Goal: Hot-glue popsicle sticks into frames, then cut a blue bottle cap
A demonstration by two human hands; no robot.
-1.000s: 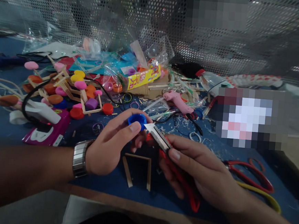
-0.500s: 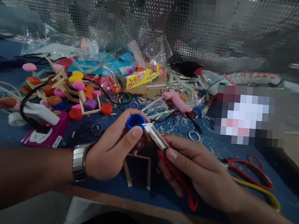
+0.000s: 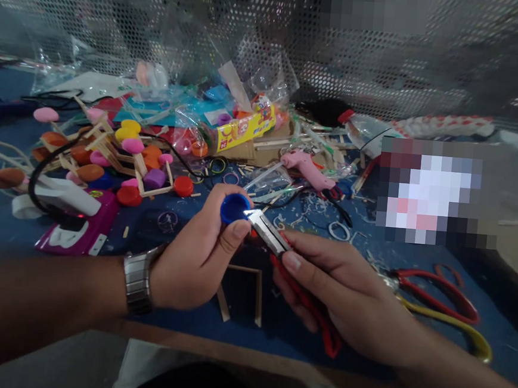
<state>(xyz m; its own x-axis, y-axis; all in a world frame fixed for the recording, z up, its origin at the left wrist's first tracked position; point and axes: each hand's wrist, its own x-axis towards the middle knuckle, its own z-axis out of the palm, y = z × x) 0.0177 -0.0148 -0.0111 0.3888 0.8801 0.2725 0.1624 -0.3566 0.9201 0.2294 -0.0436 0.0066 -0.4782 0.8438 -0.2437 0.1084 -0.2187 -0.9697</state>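
Note:
My left hand (image 3: 195, 261), with a metal watch on its wrist, grips a blue bottle cap (image 3: 234, 210) between thumb and fingers, its hollow side facing up. In my right hand (image 3: 337, 284) is a utility knife (image 3: 269, 233) with a red handle and a metal blade channel. The blade tip meets the cap's right rim. Some fingers of both hands are hidden behind what they hold. Just below the hands, a small wooden stick frame (image 3: 257, 295) lies on the blue table.
Stick pieces with coloured caps (image 3: 131, 160) lie left, beside a purple power strip (image 3: 77, 224). A pink glue gun (image 3: 308, 169) sits behind the hands. Red-and-yellow-handled pliers or cutters (image 3: 439, 298) rest at right. A plastic bottle (image 3: 371, 137) and wrappers line the back mesh.
The cap has tilted, showing more of its inside, and the knife blade has moved slightly along its right rim. My view has shifted a little. Both hands keep their hold.

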